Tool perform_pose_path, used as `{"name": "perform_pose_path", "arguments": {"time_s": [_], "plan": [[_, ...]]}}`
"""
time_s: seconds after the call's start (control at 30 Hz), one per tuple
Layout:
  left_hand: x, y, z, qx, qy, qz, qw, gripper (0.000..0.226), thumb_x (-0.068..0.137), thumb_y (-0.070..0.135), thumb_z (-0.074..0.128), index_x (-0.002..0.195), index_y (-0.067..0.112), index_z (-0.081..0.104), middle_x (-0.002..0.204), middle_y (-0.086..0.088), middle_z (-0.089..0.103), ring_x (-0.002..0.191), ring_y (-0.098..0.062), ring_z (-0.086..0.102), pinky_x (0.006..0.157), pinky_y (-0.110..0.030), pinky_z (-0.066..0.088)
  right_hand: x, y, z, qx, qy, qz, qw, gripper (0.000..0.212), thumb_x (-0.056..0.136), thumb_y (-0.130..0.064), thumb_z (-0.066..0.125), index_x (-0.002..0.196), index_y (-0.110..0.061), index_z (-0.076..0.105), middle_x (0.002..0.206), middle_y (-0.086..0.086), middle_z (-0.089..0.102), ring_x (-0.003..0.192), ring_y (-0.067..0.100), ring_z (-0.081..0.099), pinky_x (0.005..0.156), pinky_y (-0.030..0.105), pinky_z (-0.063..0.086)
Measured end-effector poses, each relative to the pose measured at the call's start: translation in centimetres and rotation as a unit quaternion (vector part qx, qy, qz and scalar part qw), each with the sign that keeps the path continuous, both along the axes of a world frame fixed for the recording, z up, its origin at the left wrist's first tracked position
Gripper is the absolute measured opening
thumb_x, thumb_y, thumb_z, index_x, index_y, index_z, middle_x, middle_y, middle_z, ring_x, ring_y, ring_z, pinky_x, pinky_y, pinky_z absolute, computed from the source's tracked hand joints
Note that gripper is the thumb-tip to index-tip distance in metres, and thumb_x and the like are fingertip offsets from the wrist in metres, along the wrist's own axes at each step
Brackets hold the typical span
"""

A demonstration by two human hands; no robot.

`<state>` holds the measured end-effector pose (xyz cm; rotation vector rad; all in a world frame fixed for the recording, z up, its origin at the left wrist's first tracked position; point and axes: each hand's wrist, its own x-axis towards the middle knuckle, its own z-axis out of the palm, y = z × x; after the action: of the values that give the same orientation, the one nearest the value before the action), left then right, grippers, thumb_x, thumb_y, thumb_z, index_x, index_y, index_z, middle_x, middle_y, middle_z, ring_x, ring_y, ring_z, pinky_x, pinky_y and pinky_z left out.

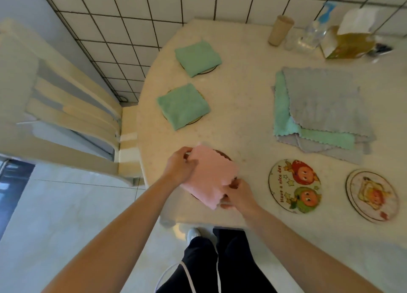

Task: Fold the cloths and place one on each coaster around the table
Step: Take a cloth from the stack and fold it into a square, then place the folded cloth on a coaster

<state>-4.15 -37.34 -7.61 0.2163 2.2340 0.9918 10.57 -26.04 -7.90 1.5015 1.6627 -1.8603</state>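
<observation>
- The left hand (179, 164) grips the far-left corner of a folded pink cloth (210, 175), its fingers curled over the edge
- The right hand (236, 194) pinches the near-right corner of that same cloth, fingers bent round the hem
- The pink cloth sits between the two hands, lying over a dark coaster (223, 154) whose rim peeks out beyond the left hand and again at the near edge, close to the table (242, 107) border
- Beyond the left hand, a folded green cloth (182, 105) rests on its own coaster (195, 122), of which only a thin rim shows
- Farther still past the left hand, a second folded green cloth (197, 57) covers another coaster (209, 70)
- Just to the right of the right hand lies a bare cartoon coaster (295, 186) printed with two round faces
- Farther right of it, well apart from the hands, lies a second bare coaster (372, 196) with a pale picture
- Beyond the right hand and to its right, a stack of unfolded cloths (319, 107) lies flat, grey on top with a mint one between
- At the far edge of the table, well away from both hands, stand a tan cup (280, 29), a clear bottle (311, 36) and a tissue box (348, 39)
- To the left of the left hand, a slatted chair (66, 99) stands beside the table
</observation>
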Motion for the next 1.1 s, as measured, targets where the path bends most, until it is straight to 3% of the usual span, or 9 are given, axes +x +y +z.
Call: {"name": "perform_pose_path", "arguments": {"time_s": [0.17,0.3,0.4,0.6,0.67,0.77,0.9,1.03,1.1], "plan": [[-1.2,2.5,-0.5,-0.024,0.069,-0.105,0.992,0.038,0.086,0.017,0.058,0.123,0.025,0.058,0.116,-0.002,0.062,0.100,-0.023,0.057,0.078,-0.026,0.043,0.1,-1.5,-0.4,-0.129,0.000,-0.131,0.983,0.009,0.087,-0.002,0.058,0.090,-0.011,0.057,0.081,0.010,0.067,0.068,0.021,0.066,0.058,0.031,0.057],[-1.2,3.2,-1.3,-0.080,0.129,-0.176,0.973,0.040,0.087,0.017,0.056,0.128,0.020,0.055,0.121,-0.004,0.056,0.107,-0.026,0.054,0.084,-0.032,0.045,-0.2,-1.2,-0.2,-0.141,-0.011,-0.139,0.980,0.010,0.087,-0.002,0.057,0.092,-0.011,0.058,0.082,0.009,0.067,0.069,0.019,0.066,0.059,0.026,0.057],[-0.9,3.2,-1.7,-0.110,0.167,-0.191,0.961,0.044,0.088,0.021,0.057,0.131,0.021,0.050,0.122,-0.003,0.050,0.112,-0.026,0.050,0.087,-0.036,0.047,-0.3,-0.4,0.3,-0.154,-0.029,-0.081,0.984,0.010,0.089,-0.005,0.057,0.098,-0.010,0.057,0.083,0.010,0.066,0.072,0.021,0.065,0.066,0.030,0.056],[-1.3,4.2,-1.1,-0.148,0.207,-0.197,0.947,0.052,0.086,0.022,0.055,0.138,0.023,0.043,0.131,-0.002,0.045,0.122,-0.026,0.042,0.093,-0.039,0.045,0.1,4.1,2.2,-0.146,-0.128,0.152,0.969,0.027,0.093,-0.017,0.057,0.116,-0.004,0.054,0.104,0.013,0.067,0.093,0.024,0.064,0.084,0.032,0.054],[-1.1,5.3,-0.7,-0.143,0.231,-0.195,0.942,0.049,0.088,0.020,0.052,0.136,0.022,0.044,0.129,-0.003,0.047,0.120,-0.026,0.043,0.092,-0.040,0.046,-0.1,6.3,2.6,-0.084,-0.126,0.184,0.971,0.021,0.091,-0.015,0.060,0.110,-0.007,0.057,0.100,0.011,0.070,0.087,0.022,0.068,0.076,0.030,0.056],[-0.6,8.0,0.0,-0.126,0.256,-0.190,0.939,0.045,0.089,0.018,0.051,0.134,0.019,0.046,0.127,-0.005,0.049,0.118,-0.026,0.045,0.095,-0.041,0.045,0.1,11.1,3.1,0.100,-0.052,0.191,0.975,0.007,0.088,-0.016,0.058,0.095,-0.015,0.060,0.090,0.005,0.070,0.080,0.018,0.069,0.072,0.031,0.058],[1.9,13.9,0.6,-0.113,0.256,-0.183,0.942,0.046,0.089,0.018,0.057,0.133,0.018,0.047,0.127,-0.005,0.051,0.119,-0.024,0.045,0.099,-0.038,0.043,1.7,19.7,3.2,0.255,0.002,0.252,0.933,0.016,0.090,-0.020,0.053,0.104,-0.018,0.059,0.099,-0.002,0.063,0.078,0.013,0.062,0.062,0.025,0.051],[5.4,20.5,-0.1,-0.105,0.260,-0.183,0.942,0.042,0.091,0.019,0.054,0.132,0.018,0.048,0.129,-0.004,0.049,0.119,-0.023,0.045,0.097,-0.035,0.043,3.6,28.3,2.4,0.356,0.027,0.272,0.894,0.019,0.091,-0.018,0.054,0.108,-0.014,0.061,0.103,0.000,0.066,0.090,0.015,0.061,0.081,0.032,0.052],[6.8,23.4,-0.3,-0.099,0.271,-0.184,0.940,0.041,0.091,0.019,0.053,0.132,0.018,0.049,0.130,-0.003,0.049,0.119,-0.023,0.045,0.094,-0.035,0.044,4.3,31.7,2.0,0.396,0.038,0.282,0.873,0.017,0.089,-0.015,0.056,0.104,-0.012,0.062,0.099,0.003,0.067,0.090,0.020,0.063,0.080,0.035,0.052]]}}
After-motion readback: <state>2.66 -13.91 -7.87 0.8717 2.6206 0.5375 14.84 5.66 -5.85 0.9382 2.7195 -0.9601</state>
